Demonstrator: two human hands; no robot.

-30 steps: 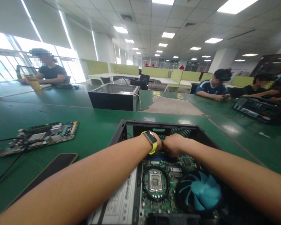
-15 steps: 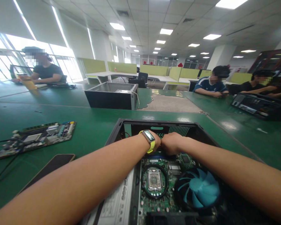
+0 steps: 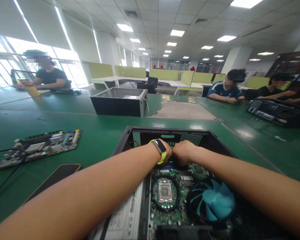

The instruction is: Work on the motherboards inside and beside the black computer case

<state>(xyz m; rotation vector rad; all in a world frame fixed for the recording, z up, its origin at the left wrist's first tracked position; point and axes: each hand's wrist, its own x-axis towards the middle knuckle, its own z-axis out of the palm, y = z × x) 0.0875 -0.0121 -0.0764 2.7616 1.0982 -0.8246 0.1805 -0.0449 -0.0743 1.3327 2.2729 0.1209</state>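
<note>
Reaching into the open PC case (image 3: 127, 135) at near centre of the worktop (image 3: 100, 140), both hands meet over the far end of the motherboard (image 3: 176, 216), which lies flat inside. The left hand (image 3: 167, 150), w/ a yellow-strapped watch (image 3: 160, 146) on its wrist, and the right hand (image 3: 183, 152) touch knuckle to knuckle. Both are curled w/ fingers pointing down. The fingertips are hidden, so I can't tell what they grip, if anything.

The board is prob. stiff but fragile, light and thin. Best held by its edges, clear of the bare CPU socket (image 3: 165, 192) and the blue fan (image 3: 213, 201) on the near right. A silver labelled box (image 3: 126, 220) sits just left of the board.

Further out:
- Near left: a phone (image 3: 57, 175) and a loose circuit board (image 3: 40, 145).
- Far centre: a second case (image 3: 118, 103).
- Far left & far right: other people are seated.

Vs 0.5 s ago approx. no change: hands are in the same spot, pressed together. Vs 1 s ago only the view has shifted a bit.
</note>
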